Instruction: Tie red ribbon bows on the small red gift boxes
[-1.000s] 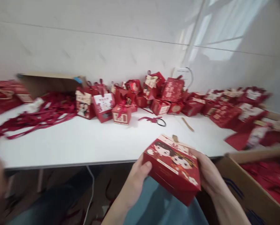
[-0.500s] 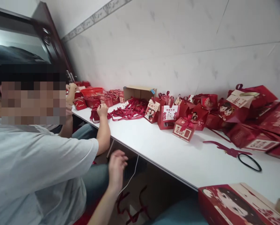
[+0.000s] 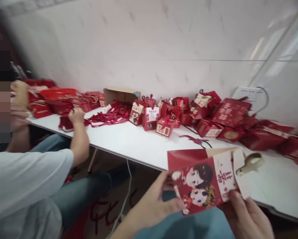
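A red and cream paper gift box [image 3: 196,186], printed with two cartoon figures, is held tilted over my lap at the table's front edge. Around its left end my left hand [image 3: 156,202] is closed, thumb on the printed face. The fingers of my right hand [image 3: 246,212] grip the lower right part, by the cream flap. From that flap sticks out a gold ribbon loop [image 3: 250,162]. Behind the box, a dark red ribbon [image 3: 192,138] and a black ring [image 3: 206,144] lie on the white table [image 3: 129,142].
Several finished-looking red gift boxes [image 3: 163,126] line the wall side. A heap of dark red ribbons [image 3: 111,114] spills before an open cardboard box [image 3: 121,96]. At left a co-worker's arm [image 3: 80,139] reaches to the table. A white cable [image 3: 125,199] hangs below its edge.
The view has turned right. My left hand, empty before, has come to the gift box and now holds its left end. My right hand has come into view on it.
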Demonstrator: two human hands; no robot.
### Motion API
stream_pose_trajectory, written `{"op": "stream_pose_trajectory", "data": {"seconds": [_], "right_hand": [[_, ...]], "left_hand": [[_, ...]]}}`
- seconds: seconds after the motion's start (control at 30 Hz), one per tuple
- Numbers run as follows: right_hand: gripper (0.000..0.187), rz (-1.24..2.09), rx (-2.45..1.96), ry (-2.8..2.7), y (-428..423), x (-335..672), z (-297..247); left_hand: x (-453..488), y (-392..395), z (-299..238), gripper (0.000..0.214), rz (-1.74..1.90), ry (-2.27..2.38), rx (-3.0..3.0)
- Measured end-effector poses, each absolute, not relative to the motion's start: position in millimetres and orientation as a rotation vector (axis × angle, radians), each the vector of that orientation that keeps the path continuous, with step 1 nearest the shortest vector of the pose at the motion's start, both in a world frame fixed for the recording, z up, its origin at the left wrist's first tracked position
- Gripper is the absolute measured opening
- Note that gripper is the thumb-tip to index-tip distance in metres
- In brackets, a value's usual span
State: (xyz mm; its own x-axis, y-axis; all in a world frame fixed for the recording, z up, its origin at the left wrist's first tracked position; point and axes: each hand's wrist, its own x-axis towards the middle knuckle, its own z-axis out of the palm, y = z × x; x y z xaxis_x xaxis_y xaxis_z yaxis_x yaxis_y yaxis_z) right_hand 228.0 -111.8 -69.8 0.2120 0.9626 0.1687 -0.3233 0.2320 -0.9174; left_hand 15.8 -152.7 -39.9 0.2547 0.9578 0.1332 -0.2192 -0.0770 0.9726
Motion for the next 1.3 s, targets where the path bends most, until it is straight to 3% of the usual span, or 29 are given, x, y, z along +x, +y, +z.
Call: {"op": "stream_pose_trajectory", "data": {"seconds": [0.23, 0.83, 1.07, 1.3], "right_hand": [[0.023, 1.102, -0.871, -0.818, -125.0, 236.7, -60.3], [0.026, 0.946, -0.899, -0.747, -132.3, 240.8, -41.2], [0.028, 0.918, -0.897, -0.849, -135.8, 251.1, -40.3], [0.047, 0.642, -1.272, -1.077, -130.7, 252.6, 3.2]], "left_hand": [[32.5, -154.5, -31.5, 0.078, 1.273, 0.907, 1.494], [44.0, -138.2, -28.4, 0.076, 1.226, 0.954, 1.854], [58.9, -136.8, -29.7, 0.071, 1.244, 0.775, 1.162], [82.0, -142.8, -24.5, 0.053, 0.67, 0.518, 0.363]]}}
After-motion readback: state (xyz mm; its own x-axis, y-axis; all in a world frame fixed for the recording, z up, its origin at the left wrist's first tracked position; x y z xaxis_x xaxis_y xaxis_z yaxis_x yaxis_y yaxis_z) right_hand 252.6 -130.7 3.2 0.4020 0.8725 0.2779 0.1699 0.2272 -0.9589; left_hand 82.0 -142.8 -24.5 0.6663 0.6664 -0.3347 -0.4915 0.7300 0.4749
